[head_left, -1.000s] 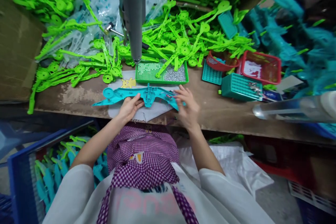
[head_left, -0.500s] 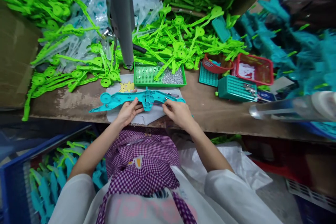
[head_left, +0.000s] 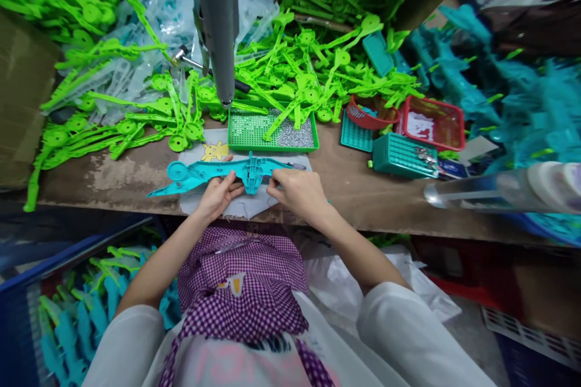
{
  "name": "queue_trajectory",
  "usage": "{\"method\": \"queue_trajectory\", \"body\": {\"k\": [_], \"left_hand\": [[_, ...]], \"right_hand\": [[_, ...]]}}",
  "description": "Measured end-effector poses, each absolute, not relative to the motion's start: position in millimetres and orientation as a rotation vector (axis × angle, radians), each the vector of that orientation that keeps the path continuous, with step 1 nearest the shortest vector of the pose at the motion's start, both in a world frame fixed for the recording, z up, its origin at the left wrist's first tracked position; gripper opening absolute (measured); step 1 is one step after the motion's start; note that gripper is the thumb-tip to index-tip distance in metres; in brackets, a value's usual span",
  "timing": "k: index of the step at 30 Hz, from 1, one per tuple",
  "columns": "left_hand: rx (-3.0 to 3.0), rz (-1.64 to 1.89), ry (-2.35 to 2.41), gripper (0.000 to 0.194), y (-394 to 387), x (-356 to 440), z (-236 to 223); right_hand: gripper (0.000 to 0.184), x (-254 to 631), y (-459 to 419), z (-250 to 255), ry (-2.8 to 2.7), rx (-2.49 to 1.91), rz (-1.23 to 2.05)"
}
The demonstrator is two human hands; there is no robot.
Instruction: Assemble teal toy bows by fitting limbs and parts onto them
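A long turquoise plastic part (head_left: 202,174), its ribbed inner side facing up, lies across a pale cloth at the bench's front edge. My left hand (head_left: 218,195) grips it left of the ribbed crosspiece, thumb on top and fingers beneath. On the other side of the crosspiece, my right hand (head_left: 297,192) has thumb and fingertips pinched together against the part. Whatever is in that pinch is hidden, and the hand's back covers most of the part's right end. Just behind stands a green perforated tray (head_left: 252,146) with many small metal pieces in its right half.
A grey powered driver (head_left: 216,30) hangs above the tray's left end. Bright green plastic arms (head_left: 313,94) are heaped behind. To the right stand a red basket (head_left: 456,130), a turquoise basket (head_left: 394,157) and a clear cylinder (head_left: 476,190). A blue crate (head_left: 22,314) sits lower left.
My right hand has shifted left along the turquoise part, closer to the crosspiece, and now covers more of its right end. My left hand keeps its hold. The view has shifted slightly.
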State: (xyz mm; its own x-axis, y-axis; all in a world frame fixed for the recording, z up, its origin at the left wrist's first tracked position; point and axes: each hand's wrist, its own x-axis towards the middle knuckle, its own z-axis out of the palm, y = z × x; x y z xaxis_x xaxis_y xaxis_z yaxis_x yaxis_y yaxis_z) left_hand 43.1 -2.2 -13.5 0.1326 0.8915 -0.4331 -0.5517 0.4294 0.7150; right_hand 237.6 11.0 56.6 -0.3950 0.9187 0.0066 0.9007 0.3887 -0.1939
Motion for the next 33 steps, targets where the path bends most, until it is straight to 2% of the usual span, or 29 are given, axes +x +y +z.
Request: {"method": "queue_trajectory", "body": {"k": [8, 22, 28, 33], "left_hand": [[0.389, 1.100, 0.917, 0.064, -2.9, 43.4, -15.9], [0.430, 1.092, 0.921, 0.049, -0.7, 43.2, -17.8], [0.575, 1.128, 0.864, 0.076, -1.4, 44.6, -17.5], [0.589, 1.081, 0.902, 0.073, -1.3, 43.5, -20.0]], "right_hand": [[0.027, 241.4, 16.0, 31.8, -2.561, -1.598, 0.304], [0.033, 250.9, 13.0, 24.8, -2.504, -1.642, 0.379], [0.036, 246.7, 7.8, 19.6, -2.551, -1.698, 0.332], [0.038, 242.0, 1.5, 17.2, -2.614, -1.727, 0.217]]}}
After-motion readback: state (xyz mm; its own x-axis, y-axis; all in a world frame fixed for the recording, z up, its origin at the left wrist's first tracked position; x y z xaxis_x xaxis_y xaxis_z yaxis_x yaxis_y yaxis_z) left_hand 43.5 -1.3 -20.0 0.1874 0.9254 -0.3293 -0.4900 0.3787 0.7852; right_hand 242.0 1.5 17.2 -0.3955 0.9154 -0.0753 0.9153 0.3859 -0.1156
